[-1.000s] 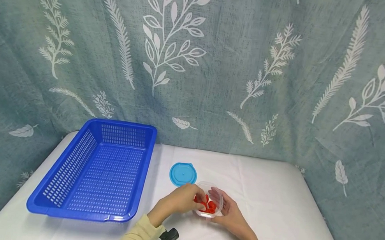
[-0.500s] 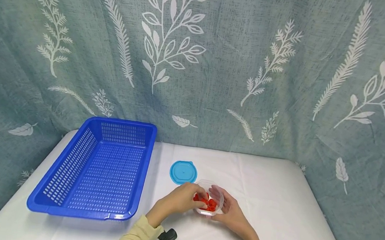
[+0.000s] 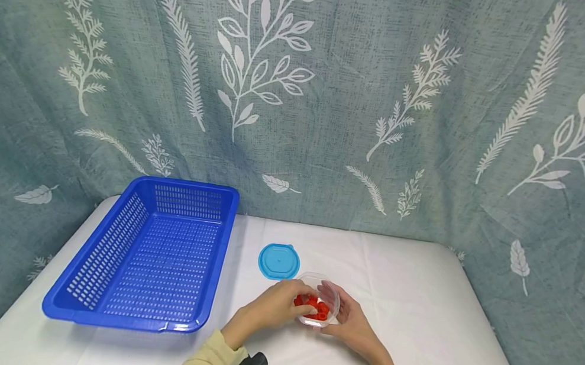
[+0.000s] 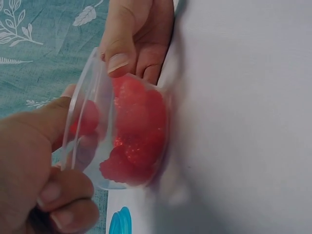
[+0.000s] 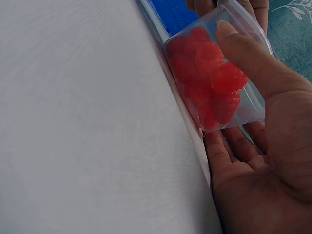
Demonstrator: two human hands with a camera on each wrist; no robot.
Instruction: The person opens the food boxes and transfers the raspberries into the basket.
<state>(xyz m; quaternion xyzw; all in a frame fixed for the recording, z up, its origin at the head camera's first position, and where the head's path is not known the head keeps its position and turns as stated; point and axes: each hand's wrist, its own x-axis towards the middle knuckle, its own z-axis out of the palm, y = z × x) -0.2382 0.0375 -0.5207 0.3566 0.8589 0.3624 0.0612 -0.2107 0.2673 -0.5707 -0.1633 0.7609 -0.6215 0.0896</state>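
A clear plastic container [image 3: 314,277] with several red raspberries [image 3: 322,310] sits on the white cloth, right of the middle in the head view. My right hand [image 3: 354,328] holds it from the right, thumb on its near side and fingers around the far side. From the left, my left hand [image 3: 276,305] reaches over the rim with thumb and fingers inside. In the left wrist view, one raspberry [image 4: 88,118] is up by those fingers, apart from the pile; it appears pinched, though the fingertips are partly hidden. Through the container wall the right wrist view shows the piled raspberries [image 5: 209,73].
Just behind the container a round blue lid [image 3: 279,262] lies flat. To the left stands a large blue perforated basket [image 3: 160,270]. A green leaf-patterned curtain [image 3: 329,91] hangs behind and beside the white-covered table [image 3: 415,284].
The left hand's fingers shift slightly among the raspberries inside the container. Its wrist, the right hand and the container stay about where they were. The head view tilts a little.
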